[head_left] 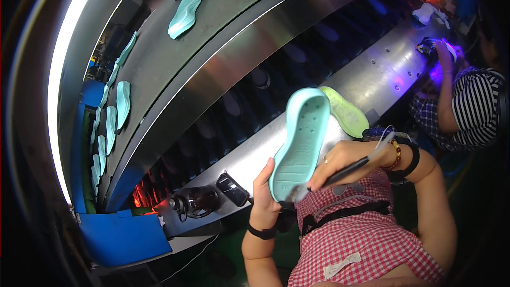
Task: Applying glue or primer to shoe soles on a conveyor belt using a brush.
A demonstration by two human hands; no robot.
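Note:
My left hand (264, 187) grips a turquoise shoe sole (304, 135) by its heel end, thumb along the left edge. The sole is tilted up, with its hollow, dotted inner face showing. In my right hand (342, 155) is a brush (348, 172) with a dark handle and a thin clear tube trailing from its rear end. Its pale, blurred tip meets the sole's heel edge at the lower right. Just beyond the turquoise sole, a lime-green sole (346, 112) lies on the metal ledge, partly hidden by it.
A dark conveyor belt (154, 64) with several turquoise soles curves along the left and top. A phone (232, 189) and a dark bottle (195, 202) sit on the metal ledge (396, 56). At right, a co-worker in stripes (478, 106) handles a shoe under violet light.

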